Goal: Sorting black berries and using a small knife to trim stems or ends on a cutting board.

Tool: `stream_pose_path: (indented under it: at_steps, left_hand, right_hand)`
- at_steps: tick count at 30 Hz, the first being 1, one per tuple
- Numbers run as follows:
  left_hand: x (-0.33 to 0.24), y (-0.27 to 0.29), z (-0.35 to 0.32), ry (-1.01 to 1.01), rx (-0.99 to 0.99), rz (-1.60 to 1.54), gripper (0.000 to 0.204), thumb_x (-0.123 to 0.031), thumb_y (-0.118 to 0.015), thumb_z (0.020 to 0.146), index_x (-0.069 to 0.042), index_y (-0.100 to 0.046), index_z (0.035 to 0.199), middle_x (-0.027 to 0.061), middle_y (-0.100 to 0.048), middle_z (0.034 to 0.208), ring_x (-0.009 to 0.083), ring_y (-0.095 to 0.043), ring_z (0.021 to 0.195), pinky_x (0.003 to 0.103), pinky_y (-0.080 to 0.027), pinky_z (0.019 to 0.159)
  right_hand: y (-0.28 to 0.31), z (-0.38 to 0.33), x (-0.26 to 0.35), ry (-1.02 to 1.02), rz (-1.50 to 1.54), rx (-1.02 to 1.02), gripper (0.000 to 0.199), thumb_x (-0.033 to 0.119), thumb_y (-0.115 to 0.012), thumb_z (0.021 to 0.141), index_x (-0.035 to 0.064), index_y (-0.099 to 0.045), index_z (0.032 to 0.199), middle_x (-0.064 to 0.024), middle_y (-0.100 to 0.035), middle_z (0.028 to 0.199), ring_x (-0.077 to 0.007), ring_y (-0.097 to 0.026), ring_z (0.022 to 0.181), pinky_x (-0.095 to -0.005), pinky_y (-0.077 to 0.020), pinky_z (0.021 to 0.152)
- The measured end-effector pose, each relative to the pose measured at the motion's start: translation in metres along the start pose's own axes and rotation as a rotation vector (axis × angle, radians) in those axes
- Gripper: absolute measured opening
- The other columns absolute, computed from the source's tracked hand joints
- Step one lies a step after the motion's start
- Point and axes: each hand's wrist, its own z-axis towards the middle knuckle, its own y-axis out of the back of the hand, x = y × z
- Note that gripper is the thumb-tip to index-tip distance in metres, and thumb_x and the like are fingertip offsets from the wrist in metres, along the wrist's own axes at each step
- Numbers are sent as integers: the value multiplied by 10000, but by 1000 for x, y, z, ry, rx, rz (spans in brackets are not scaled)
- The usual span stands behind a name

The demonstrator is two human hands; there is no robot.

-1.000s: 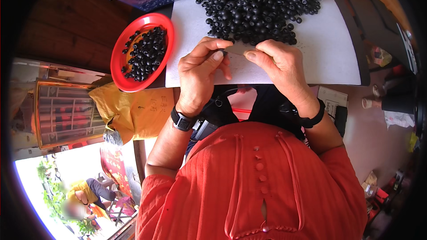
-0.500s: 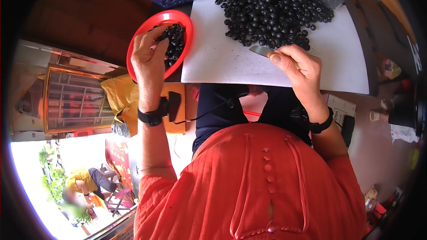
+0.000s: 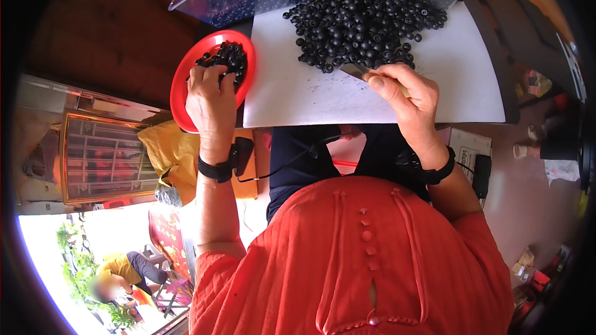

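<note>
Red plate [image 3: 178, 87], round and rimmed, just beside the left edge of a white sheet [image 3: 298, 108], with small black beads [image 3: 233, 54] piled inside. Over the plate's near part, left hand [image 3: 213, 100] with fingers bent down toward the beads and tips partly hidden; cannot tell whether released or grasping a bead. At right, right hand [image 3: 406, 96] closed firmly around the handle of a small knife [image 3: 356, 71], with blade directed leftward, just beside the near edge of a larger heap of black beads [image 3: 366, 25] on the sheet. Dark specks near the blade. Behind the sheet, clear-walled container [image 3: 248, 1] with further dark beads visible through the wall. On both wrists, dark bands [image 3: 215, 170]. Toward the lower edge, red shirt [image 3: 363, 254]. At left, yellow bag [image 3: 162, 149] and, farther off in bright light, another person [image 3: 121, 267] in yellow.
</note>
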Motion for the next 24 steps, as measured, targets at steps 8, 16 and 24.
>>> stream_pose_path:
  at_steps: [8,16,24]
  left_hand:
    - [-102,-22,0,-416,229,-384,225,-34,-793,773,-32,-741,992,103,-602,921,319,-612,910,428,-541,750]
    - [-111,-43,6,-508,239,-211,263,-57,-801,747,-33,-725,998,86,-592,944,312,-617,934,438,-558,717]
    - [-114,-28,-8,-465,306,-297,169,-48,-771,748,-30,-681,890,102,-596,931,314,-622,912,431,-571,713]
  right_hand:
    - [3,-1,-1,-5,14,-6,170,142,-771,963,-26,-746,953,-51,-726,798,-92,-636,674,-243,-490,606]
    - [6,-2,-2,-3,30,8,161,125,-763,968,-35,-741,971,-59,-729,827,-99,-653,697,-248,-503,616]
    - [4,-2,-3,4,45,2,155,122,-764,966,-31,-741,977,-56,-724,821,-99,-662,702,-246,-507,616]
